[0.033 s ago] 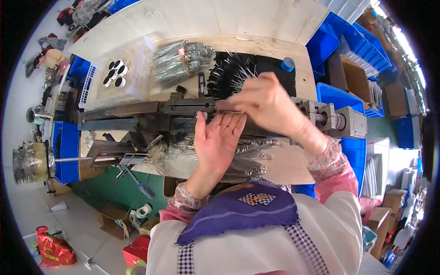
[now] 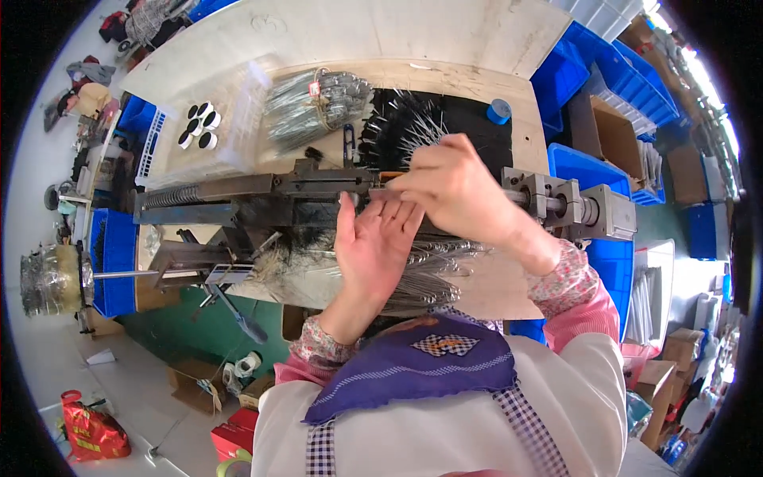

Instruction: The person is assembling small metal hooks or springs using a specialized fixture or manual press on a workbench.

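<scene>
My left hand (image 2: 375, 250) lies palm up, its fingers stretched out toward the middle of a long metal machine (image 2: 310, 186). Just above those fingertips, my right hand (image 2: 457, 191) is closed in a pinch; whatever it grips is hidden or too small to name. A small orange strip (image 2: 389, 176) shows on the machine beside the right fingers. Beneath and in front of the hands lies a bundle of thin twisted wires (image 2: 429, 282). Behind the machine, silver wire ends fan out (image 2: 421, 131) over black bristly material (image 2: 385, 119).
A clear plastic bin (image 2: 238, 151) with white, black-topped pieces stands at the back left, next to a tied wire bundle (image 2: 306, 103). A round blue container (image 2: 499, 111) sits back right. The machine's shaft and end block (image 2: 610, 216) reach right, toward blue crates (image 2: 588, 171).
My right hand has come slightly lower and is less blurred. The orange strip beside its fingers now shows more plainly. My left hand has hardly moved.
</scene>
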A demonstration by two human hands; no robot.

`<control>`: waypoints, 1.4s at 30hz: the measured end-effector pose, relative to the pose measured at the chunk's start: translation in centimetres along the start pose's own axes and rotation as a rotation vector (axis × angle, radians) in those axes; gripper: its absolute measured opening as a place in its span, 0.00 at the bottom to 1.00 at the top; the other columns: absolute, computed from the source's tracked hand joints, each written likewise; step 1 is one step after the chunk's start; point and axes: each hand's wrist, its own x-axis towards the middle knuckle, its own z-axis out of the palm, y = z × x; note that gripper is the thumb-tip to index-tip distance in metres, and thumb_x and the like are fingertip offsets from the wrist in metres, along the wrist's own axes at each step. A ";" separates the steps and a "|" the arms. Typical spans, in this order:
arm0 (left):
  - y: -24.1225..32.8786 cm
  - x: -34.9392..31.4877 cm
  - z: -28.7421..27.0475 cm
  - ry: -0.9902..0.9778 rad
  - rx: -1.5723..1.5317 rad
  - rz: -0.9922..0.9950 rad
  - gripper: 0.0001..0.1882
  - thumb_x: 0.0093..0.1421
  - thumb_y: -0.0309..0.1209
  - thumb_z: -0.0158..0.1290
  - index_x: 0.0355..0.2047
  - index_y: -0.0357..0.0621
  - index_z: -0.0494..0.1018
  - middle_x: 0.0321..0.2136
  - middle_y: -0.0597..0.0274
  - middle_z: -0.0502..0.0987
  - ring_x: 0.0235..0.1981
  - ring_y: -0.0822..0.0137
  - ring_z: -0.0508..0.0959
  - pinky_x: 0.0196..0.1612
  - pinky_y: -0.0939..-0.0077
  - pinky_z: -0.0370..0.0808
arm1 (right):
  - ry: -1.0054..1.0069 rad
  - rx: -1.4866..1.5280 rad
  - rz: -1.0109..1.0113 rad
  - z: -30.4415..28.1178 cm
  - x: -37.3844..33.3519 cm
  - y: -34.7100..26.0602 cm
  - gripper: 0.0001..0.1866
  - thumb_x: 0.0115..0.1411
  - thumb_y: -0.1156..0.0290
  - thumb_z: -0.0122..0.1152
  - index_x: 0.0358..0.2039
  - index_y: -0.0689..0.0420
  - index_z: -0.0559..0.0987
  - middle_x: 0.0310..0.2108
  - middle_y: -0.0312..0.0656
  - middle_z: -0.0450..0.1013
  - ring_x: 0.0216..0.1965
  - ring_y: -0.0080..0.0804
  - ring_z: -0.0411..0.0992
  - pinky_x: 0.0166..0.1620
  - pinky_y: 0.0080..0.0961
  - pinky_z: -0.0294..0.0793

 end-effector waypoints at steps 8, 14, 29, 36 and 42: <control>-0.4 -0.6 1.1 0.297 0.432 0.097 0.36 0.67 0.55 0.33 0.52 0.28 0.62 0.53 0.48 0.67 0.61 0.54 0.62 0.67 0.59 0.52 | -0.012 0.074 0.291 -3.3 0.2 -0.7 0.11 0.54 0.73 0.56 0.39 0.60 0.74 0.21 0.43 0.73 0.21 0.41 0.74 0.22 0.32 0.72; -0.1 -0.4 1.3 0.256 0.434 0.096 0.38 0.67 0.56 0.32 0.53 0.26 0.61 0.55 0.46 0.66 0.60 0.52 0.63 0.66 0.60 0.54 | -0.318 -0.157 0.215 -0.8 -0.7 -2.3 0.22 0.50 0.78 0.55 0.49 0.65 0.71 0.22 0.48 0.74 0.21 0.44 0.75 0.24 0.36 0.72; -1.8 -1.3 -2.3 0.584 0.639 0.089 0.24 0.64 0.46 0.49 0.49 0.38 0.63 0.54 0.51 0.67 0.56 0.57 0.67 0.64 0.60 0.59 | -0.213 0.103 0.192 0.4 -8.6 -2.8 0.17 0.52 0.77 0.53 0.44 0.62 0.67 0.28 0.52 0.72 0.26 0.51 0.74 0.30 0.42 0.74; -4.1 -2.0 -2.8 0.487 0.523 -0.330 0.31 0.65 0.44 0.47 0.63 0.44 0.55 0.62 0.52 0.59 0.61 0.56 0.63 0.66 0.60 0.58 | -0.436 0.000 0.445 4.6 -20.0 -0.5 0.13 0.54 0.71 0.58 0.40 0.54 0.69 0.29 0.48 0.75 0.30 0.49 0.76 0.32 0.42 0.75; 5.3 -13.1 2.7 0.289 1.613 -0.083 0.35 0.62 0.38 0.50 0.65 0.37 0.51 0.60 0.43 0.63 0.60 0.48 0.66 0.63 0.55 0.60 | -0.233 0.158 0.492 4.0 -20.0 0.0 0.11 0.52 0.67 0.64 0.33 0.56 0.73 0.27 0.47 0.75 0.31 0.50 0.75 0.32 0.44 0.73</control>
